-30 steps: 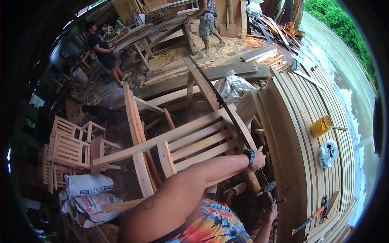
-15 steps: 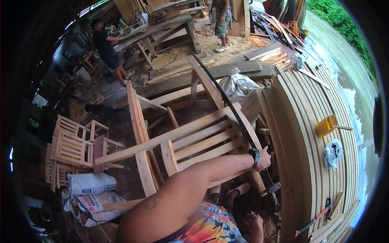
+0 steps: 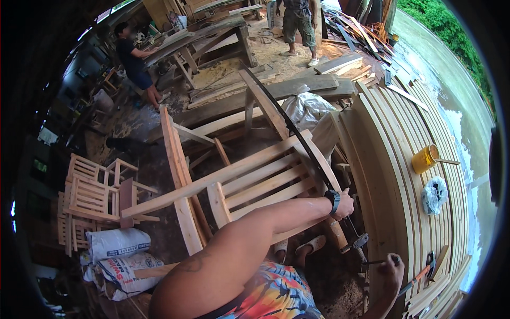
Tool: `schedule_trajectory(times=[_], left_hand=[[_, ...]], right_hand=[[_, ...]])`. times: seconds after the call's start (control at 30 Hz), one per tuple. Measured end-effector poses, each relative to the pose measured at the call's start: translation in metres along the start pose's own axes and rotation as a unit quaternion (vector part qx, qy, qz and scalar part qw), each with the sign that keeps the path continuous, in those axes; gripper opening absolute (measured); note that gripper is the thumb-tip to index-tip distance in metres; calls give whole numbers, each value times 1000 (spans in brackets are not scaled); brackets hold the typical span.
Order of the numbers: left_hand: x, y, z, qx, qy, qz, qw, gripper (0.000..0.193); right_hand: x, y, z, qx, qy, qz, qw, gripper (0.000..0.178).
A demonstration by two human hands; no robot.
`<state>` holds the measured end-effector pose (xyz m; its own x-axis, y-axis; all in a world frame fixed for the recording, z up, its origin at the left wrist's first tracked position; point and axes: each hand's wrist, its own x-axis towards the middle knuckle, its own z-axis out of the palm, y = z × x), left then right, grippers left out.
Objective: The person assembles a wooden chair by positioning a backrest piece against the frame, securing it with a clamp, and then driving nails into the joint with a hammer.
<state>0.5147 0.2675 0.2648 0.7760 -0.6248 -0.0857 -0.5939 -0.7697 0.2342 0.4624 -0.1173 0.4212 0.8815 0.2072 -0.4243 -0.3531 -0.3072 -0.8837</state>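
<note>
A long black bar clamp (image 3: 291,126) lies slantwise across a wooden chair frame with slats (image 3: 265,187). Near its lower end, my left hand (image 3: 345,204), with a dark watch on the wrist, is closed around the bar. Just below are the clamp's metal jaw and screw (image 3: 360,242). My right hand (image 3: 392,272) has its fingers closed at the outer end of the small crank handle on that screw. The chair's lower parts are partly hidden behind my left arm.
Stacked planks (image 3: 393,159) at the right carry a yellow jar (image 3: 424,159), a plastic bag (image 3: 434,195) and a hammer (image 3: 419,277). Finished-looking slatted chairs (image 3: 95,194) and sacks (image 3: 125,266) are at left. Two people stand farther off near a workbench (image 3: 212,37).
My right hand has come up and to the right from beside my body onto the clamp's handle. My left hand stays on the bar. The far person at the top has stepped and turned.
</note>
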Motion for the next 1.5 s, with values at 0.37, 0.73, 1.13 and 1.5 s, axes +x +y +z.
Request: schedule_trajectory(times=[0.37,0.73,1.13,1.5], left_hand=[[-8,9,-21,-12,-78,-49,996,25],[-5,14,-22,5,-62,-32,998,22],[-9,16,-38,2,-29,-26,999,20],[-8,14,-46,-8,-75,-16,997,25]], right_hand=[[148,119,0,-4,170,69,983,33],[12,147,79,260,126,199,936,35],[-77,131,109,129,-58,374,917,44],[-17,-35,19,-8,-37,110,993,51]])
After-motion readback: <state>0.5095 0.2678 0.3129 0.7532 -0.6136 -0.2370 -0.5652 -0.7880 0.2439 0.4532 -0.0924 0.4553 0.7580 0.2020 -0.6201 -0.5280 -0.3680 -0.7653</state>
